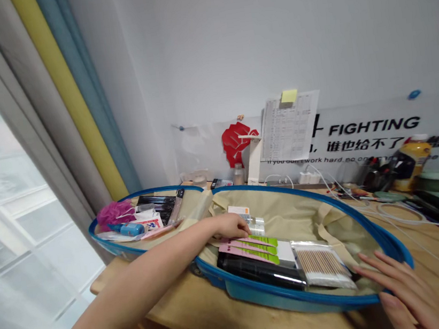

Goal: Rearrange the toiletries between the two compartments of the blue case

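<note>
In the head view, the left hand [230, 226] reaches in from 7 o'clock across an open blue-rimmed toiletry bag [288, 193] with a beige fabric lining. The left fingers [241, 227] lie close together and point at 3 o'clock, their tips just beside a small clear bottle [257, 226]. Whether they grip it, I cannot tell. Below them lie pink-and-green sachets [250, 248], and at 1 o'clock from those sits a small white box [236, 210].

The right hand [408, 290] lies at 4 o'clock on the wooden table [208, 328], with its fingers [378, 267] spread wide, holding nothing, and their tips at the bag's blue rim. Nearest it, at 9 o'clock, is a pack of cotton swabs [321, 264], lying beside a long black tube [257, 270].

The bag's other half opens toward 10 o'clock. It holds a pink bath puff [115, 213], a small blue tube [128, 229] and dark packets [156, 205].

At 12 o'clock, a printed sheet [289, 125] with a yellow sticky note [288, 96] hangs on the wall, beside a red fist cutout [239, 143]. A yellow-labelled bottle [417, 160] stands at 2 o'clock.
</note>
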`<state>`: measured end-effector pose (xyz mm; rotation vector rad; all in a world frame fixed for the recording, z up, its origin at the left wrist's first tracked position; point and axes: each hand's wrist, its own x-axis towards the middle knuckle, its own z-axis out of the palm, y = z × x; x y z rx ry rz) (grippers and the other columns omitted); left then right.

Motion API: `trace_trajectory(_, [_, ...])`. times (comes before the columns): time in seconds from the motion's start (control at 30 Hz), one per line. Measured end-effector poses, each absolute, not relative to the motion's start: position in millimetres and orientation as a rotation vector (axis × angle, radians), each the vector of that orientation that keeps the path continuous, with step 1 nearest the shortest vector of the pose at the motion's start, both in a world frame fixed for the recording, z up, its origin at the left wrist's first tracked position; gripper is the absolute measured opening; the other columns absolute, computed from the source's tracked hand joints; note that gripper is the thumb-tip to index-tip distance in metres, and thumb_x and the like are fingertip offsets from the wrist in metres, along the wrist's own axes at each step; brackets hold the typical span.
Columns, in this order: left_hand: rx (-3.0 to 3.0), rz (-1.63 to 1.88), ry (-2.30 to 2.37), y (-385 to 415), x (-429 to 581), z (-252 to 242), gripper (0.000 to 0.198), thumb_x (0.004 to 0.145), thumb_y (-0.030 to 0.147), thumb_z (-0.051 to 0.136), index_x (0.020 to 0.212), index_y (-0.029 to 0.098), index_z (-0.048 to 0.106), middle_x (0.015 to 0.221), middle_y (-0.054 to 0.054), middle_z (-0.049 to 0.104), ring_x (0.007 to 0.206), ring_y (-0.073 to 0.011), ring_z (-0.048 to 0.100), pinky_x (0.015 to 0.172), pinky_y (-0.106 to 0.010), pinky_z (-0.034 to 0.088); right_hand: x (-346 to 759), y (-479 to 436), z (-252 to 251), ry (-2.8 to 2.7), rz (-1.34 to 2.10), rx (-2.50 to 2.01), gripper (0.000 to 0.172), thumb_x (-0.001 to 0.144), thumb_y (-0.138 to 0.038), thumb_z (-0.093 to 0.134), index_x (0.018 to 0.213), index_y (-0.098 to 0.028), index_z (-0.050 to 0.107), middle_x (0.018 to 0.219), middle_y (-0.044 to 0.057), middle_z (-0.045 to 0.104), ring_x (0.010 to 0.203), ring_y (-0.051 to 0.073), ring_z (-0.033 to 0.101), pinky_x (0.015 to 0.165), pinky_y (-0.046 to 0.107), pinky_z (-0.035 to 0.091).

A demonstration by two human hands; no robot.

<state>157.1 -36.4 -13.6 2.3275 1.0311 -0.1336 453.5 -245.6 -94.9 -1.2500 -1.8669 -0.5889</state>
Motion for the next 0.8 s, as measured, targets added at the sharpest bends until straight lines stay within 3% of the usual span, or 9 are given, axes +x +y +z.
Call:
trace_trajectory(0.37, [2.383, -0.18, 1.002, -36.0, 153.2, -11.8, 0.031, 0.083, 0.03, 0.057, 0.11, 0.024, 0.07, 0.091, 0.001, 0.073, 0.075, -0.0116, 0.062, 0.066, -0.018, 0.043, 462.7, -241.7, -105.8, -1.887, -0.564, -1.244, 0.034, 0.086, -0.023, 0.043, 0.116, -0.022, 0.059, 0.127, 0.007, 0.058, 0.126, 0.027, 0.047, 0.109, 0.048, 0.031])
trace_trajectory(0.67, [2.425, -0.12, 0.969, -41.3, 155.9, -8.9, 0.029, 0.082, 0.032, 0.058, 0.106, 0.023, 0.071, 0.102, -0.001, 0.072, 0.088, -0.0144, 0.064, 0.076, -0.02, 0.045, 469.2, -237.7, -109.1, -1.932, -0.596, -1.209, 0.037, 0.084, -0.018, 0.044, 0.119, -0.022, 0.055, 0.126, 0.01, 0.057, 0.127, 0.027, 0.045, 0.11, 0.048, 0.028])
trace_trajectory(0.8, [2.454, 0.266, 0.961, -36.1, 139.9, 11.2, 0.03, 0.087, 0.033, 0.05, 0.108, 0.021, 0.069, 0.105, -0.001, 0.071, 0.093, -0.0134, 0.062, 0.081, -0.02, 0.044, 474.4, -236.6, -111.5, -1.96, -0.612, -1.173, 0.038, 0.083, -0.017, 0.044, 0.12, -0.022, 0.054, 0.125, 0.01, 0.056, 0.129, 0.026, 0.042, 0.111, 0.045, 0.026])
